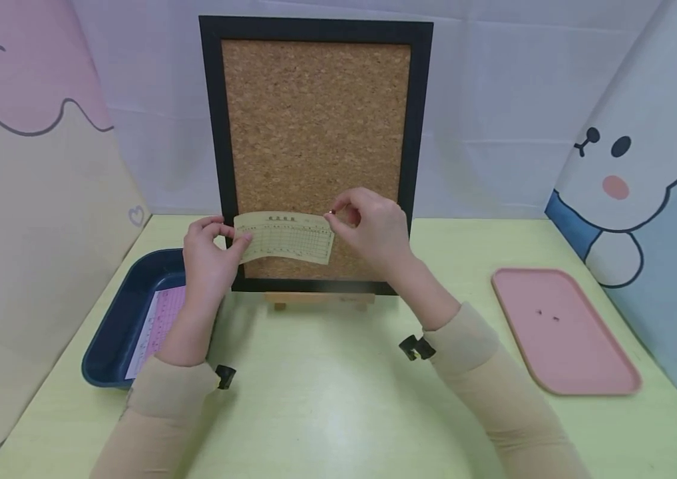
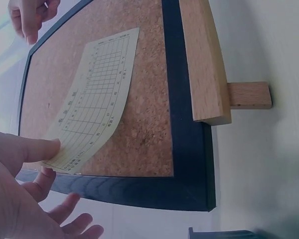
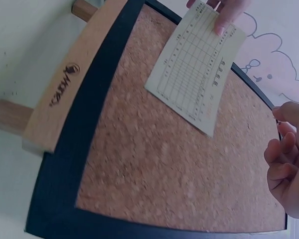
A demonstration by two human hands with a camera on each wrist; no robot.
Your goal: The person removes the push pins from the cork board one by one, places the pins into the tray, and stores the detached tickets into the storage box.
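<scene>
A black-framed corkboard stands upright at the back of the table. My left hand pinches the left end of a pale yellow printed slip between thumb and fingers, low in front of the cork. In the left wrist view, the thumb lies over the slip's near end, and the slip bows slightly. Close to the slip's upper right corner, my right hand pinches a tiny shiny thing, seemingly a thumbtack. The right wrist view shows the right fingertips apart from the slip.
A wooden stand props the board. To the left sits a dark blue tray holding pink and white printed papers. On the right, a pink tray bears two tiny tacks.
</scene>
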